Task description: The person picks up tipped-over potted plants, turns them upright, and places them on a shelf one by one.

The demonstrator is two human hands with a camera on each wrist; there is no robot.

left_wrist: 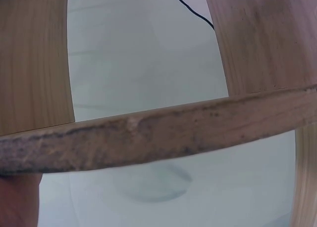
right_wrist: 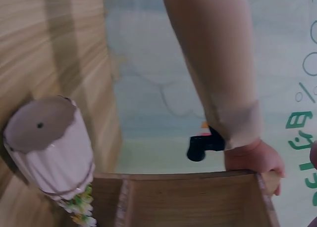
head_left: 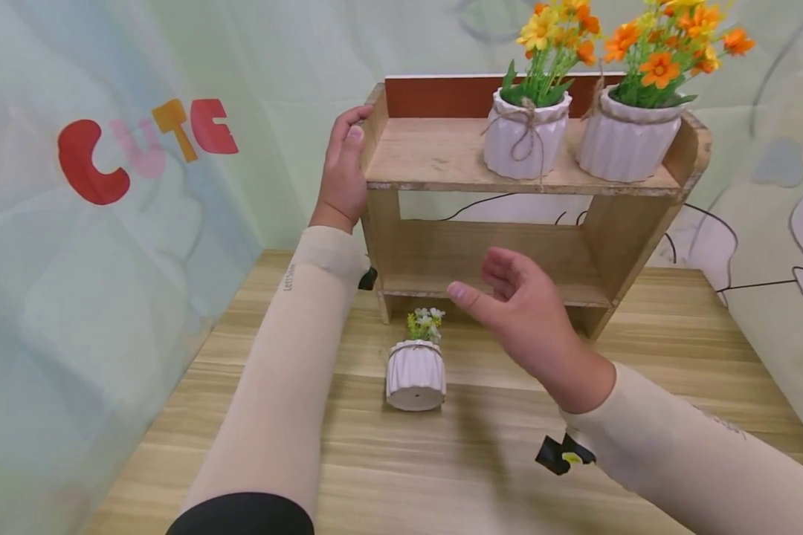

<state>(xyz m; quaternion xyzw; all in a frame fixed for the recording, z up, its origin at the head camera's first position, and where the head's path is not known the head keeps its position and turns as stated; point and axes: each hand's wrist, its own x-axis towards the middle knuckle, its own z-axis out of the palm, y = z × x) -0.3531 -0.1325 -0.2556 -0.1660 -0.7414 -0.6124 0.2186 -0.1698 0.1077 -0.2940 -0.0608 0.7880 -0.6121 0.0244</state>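
Note:
A wooden shelf (head_left: 495, 253) with two levels stands on the table. My left hand (head_left: 343, 167) grips the top of its left side panel; the right wrist view shows this hand (right_wrist: 255, 158) wrapped over the shelf's corner. My right hand (head_left: 525, 312) is in the air before the lower level, thumb apart from loosely bent fingers, holding nothing. Left of it and lower, a small white flowerpot (head_left: 416, 375) with white and yellow flowers lies tipped on its side, base toward me. Close up in the left wrist view is a worn wooden board edge (left_wrist: 148, 138).
Two white flowerpots, one (head_left: 527, 145) beside the other (head_left: 632, 145), stand on the top shelf with orange and yellow flowers. Thin dark cords (head_left: 475, 206) run behind the shelf. Printed cloth walls (head_left: 174, 193) border the wood-grain table (head_left: 388, 475).

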